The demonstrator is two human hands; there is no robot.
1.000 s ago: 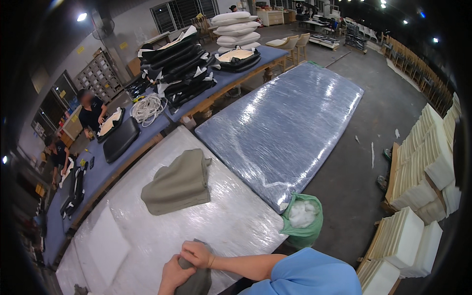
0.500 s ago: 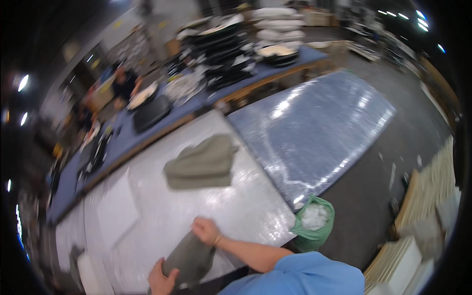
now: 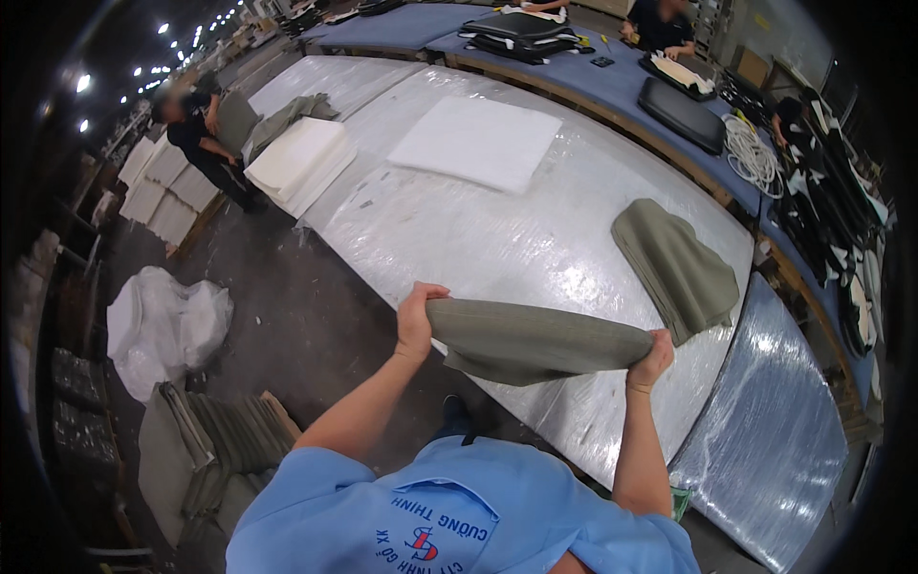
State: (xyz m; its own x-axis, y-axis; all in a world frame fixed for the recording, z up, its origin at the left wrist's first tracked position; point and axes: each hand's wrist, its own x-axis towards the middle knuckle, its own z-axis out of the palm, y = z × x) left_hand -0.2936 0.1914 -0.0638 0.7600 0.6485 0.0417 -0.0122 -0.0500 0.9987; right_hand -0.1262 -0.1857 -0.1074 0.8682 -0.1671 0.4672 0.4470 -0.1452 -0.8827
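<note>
An olive-grey fabric piece (image 3: 535, 340) is stretched between my hands above the near edge of a plastic-wrapped table (image 3: 459, 239). My left hand (image 3: 416, 320) is closed round its left end, and my right hand (image 3: 652, 362) pinches its right end. The fabric hangs slightly slack, its lower edge drooping. On the table to the right lies a folded pile of the same olive-grey fabric (image 3: 677, 268), apart from my hands. A white foam sheet (image 3: 478, 143) rests flat farther back.
White sheets are stacked (image 3: 301, 163) at the table's far left, near a standing co-worker (image 3: 201, 129). Olive-grey pieces (image 3: 215, 435) and a white plastic bundle (image 3: 167, 320) sit on the floor at left. A blue bench (image 3: 612, 77) with black cushions runs behind. A wrapped blue panel (image 3: 775, 430) adjoins at right.
My view has swung to the left. The fabric, held low and bunched before, is now raised and spread lengthwise between both hands.
</note>
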